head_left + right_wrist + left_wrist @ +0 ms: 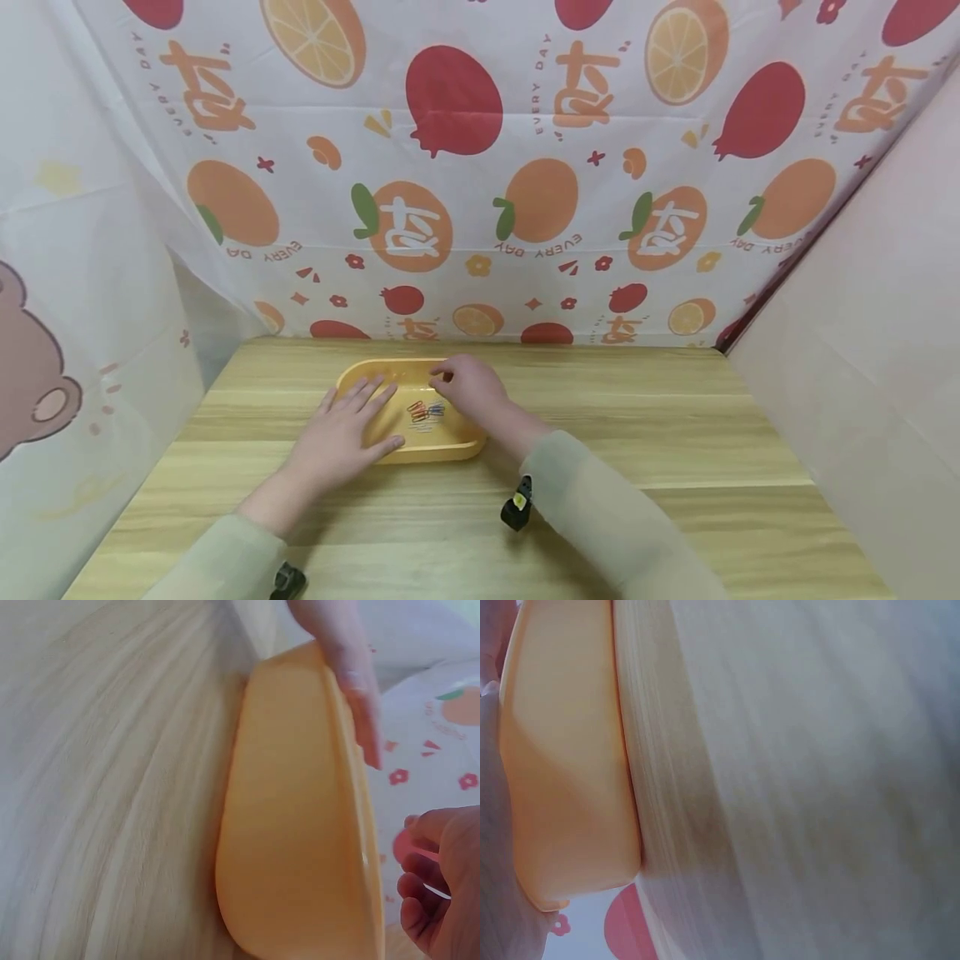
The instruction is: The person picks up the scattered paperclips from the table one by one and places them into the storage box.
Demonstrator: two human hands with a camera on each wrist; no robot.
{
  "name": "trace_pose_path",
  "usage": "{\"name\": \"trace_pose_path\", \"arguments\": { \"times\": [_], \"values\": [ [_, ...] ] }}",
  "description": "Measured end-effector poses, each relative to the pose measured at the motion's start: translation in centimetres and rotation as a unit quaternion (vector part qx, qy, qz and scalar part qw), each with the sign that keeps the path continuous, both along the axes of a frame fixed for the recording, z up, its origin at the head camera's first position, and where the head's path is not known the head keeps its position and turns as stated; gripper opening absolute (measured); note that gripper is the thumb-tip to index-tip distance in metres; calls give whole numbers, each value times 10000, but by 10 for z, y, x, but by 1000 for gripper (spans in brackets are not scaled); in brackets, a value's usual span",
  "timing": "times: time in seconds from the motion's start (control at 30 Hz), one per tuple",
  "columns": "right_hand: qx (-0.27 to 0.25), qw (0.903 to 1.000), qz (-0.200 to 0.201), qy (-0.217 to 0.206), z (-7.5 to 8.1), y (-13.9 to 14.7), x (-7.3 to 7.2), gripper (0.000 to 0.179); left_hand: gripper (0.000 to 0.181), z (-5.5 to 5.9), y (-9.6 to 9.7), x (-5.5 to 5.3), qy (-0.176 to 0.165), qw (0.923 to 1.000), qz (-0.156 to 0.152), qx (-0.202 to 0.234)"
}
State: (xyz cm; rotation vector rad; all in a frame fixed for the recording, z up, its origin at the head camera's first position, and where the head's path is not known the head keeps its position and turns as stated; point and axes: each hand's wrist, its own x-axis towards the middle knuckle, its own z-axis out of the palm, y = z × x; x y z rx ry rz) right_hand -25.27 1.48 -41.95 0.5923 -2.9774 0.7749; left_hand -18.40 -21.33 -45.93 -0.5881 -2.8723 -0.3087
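Note:
A shallow yellow tray (438, 454) stands on the table, with red, blue and whitish paper clips (426, 412) lying in a small cluster on its floor. Across the tray's left side rests my left hand (341, 433), fingers spread, thumb along the near rim. My right hand (468, 387) hovers over the tray's far right part, above and beyond the clips. Its fingers are loosely bent in the right wrist view, with a gap between thumb and fingers (411, 885) and nothing visible held there. The left wrist view shows the tray's outer wall (570, 765).
The wood-grain table (637, 433) extends around the tray. Behind it hangs a fruit-print cloth (480, 208), with pale cloth panels at left (97, 250) and right (862, 333). Small black devices are strapped at both wrists.

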Motion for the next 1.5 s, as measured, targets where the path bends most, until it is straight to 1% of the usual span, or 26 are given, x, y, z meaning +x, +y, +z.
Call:
{"name": "trace_pose_path", "arguments": {
  "times": [0.2, 0.37, 0.47, 0.53, 0.7, 0.87, 1.0, 1.23, 1.5],
  "values": [
    [-510, 9985, -218, 24, 5, 30, 5, 26, 83, 1, 0, 0, -58, 10000, 0, 38],
    [-803, 9959, -412, 33, 0, 61, 10, 25, 84, 2, 1, 1, -77, 10000, -20, 31],
    [-911, 9946, -500, 5, -6, 81, 15, 24, 83, 2, 2, 1, -53, 10000, -31, 50],
    [-865, 9950, -500, 12, -12, 94, 19, 24, 83, 2, 2, 0, -32, 10000, -34, 45],
    [-684, 9965, -478, 21, -31, 125, 30, 24, 83, -1, 2, -1, -3, 10000, -42, 36],
    [-764, 9957, -516, -90, -50, 153, 45, 23, 83, -2, 1, -2, -35, 10000, -47, 47],
    [-764, 9947, -687, -24, -57, 172, 55, 23, 83, -1, 1, -2, -51, 10000, -55, 49],
    [-581, 9959, -690, 60, -64, 190, 61, 25, 84, 1, 1, -2, -74, 10000, -41, 32],
    [-519, 9962, -695, 40, -65, 187, 63, 23, 83, -1, 1, -2, -71, 10000, -38, 45]
  ]
}}
